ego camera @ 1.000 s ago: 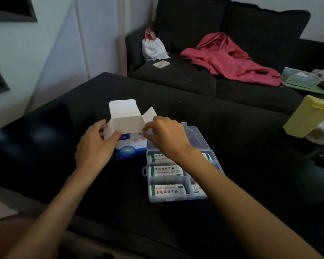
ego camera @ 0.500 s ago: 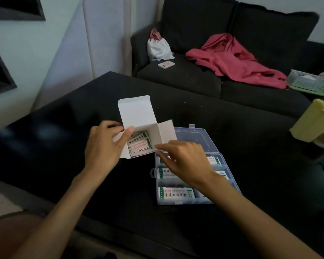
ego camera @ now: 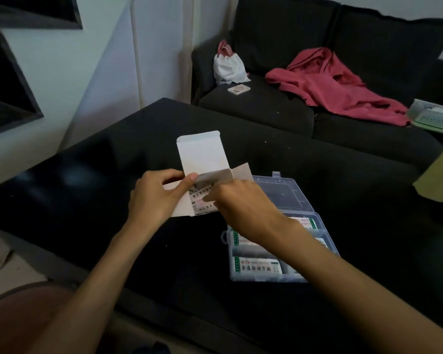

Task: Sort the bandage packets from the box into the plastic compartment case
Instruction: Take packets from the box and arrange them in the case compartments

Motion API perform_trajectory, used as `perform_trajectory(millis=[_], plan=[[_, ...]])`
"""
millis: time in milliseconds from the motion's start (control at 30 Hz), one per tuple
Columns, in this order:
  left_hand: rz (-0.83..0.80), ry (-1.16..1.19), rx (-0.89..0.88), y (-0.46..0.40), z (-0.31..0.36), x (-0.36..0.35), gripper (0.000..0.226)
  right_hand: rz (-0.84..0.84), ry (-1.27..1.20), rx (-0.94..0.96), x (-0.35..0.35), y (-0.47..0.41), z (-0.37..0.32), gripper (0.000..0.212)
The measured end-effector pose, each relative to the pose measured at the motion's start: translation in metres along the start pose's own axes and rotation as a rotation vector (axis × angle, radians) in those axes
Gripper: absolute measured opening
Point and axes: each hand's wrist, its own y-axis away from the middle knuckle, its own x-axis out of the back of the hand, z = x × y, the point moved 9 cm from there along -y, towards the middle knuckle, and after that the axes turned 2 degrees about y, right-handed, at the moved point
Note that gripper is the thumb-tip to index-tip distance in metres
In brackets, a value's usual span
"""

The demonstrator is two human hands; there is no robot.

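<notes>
Now tilted open in left hand (ego camera: 155, 198) grip: small white cardboard box (ego camera: 202, 159); right hand (ego camera: 241, 203) fingers reaching inside, touching printed bandage packets (ego camera: 202, 200), clamp unclear; extraction toward clear plastic compartment case (ego camera: 266, 274) likely next.

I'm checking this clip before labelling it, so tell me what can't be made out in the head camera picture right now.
- Right hand fingertips: hidden inside the white cardboard box; grip on a packet unclear.
- Bandage packets in the box: blurred, partly covered by both hands; count unknown.
- Clear plastic compartment case: right compartments hidden by the right forearm.
- Yellow plastic container: cut off by the right edge.
- Left hand grips the box; fingers behind it unseen.
</notes>
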Motion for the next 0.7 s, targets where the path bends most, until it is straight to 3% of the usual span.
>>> perform_trajectory(millis=[167,300,500,700], plan=[[-0.072,0.063,-0.001,-0.001,-0.003,-0.004,0.027,-0.22,-0.137,-0.161,-0.025,-0.02,0.03,0.029],[-0.052,0.068,-0.014,-0.001,-0.003,-0.004,0.024,-0.318,-0.058,-0.151,-0.041,-0.038,0.023,0.034],[-0.025,0.087,0.024,-0.001,-0.006,-0.006,0.027,-0.271,0.046,-0.169,-0.041,-0.045,0.022,0.037],[0.039,0.064,0.069,-0.002,-0.008,-0.004,0.034,-0.057,0.087,-0.14,-0.024,-0.041,0.023,0.03]])
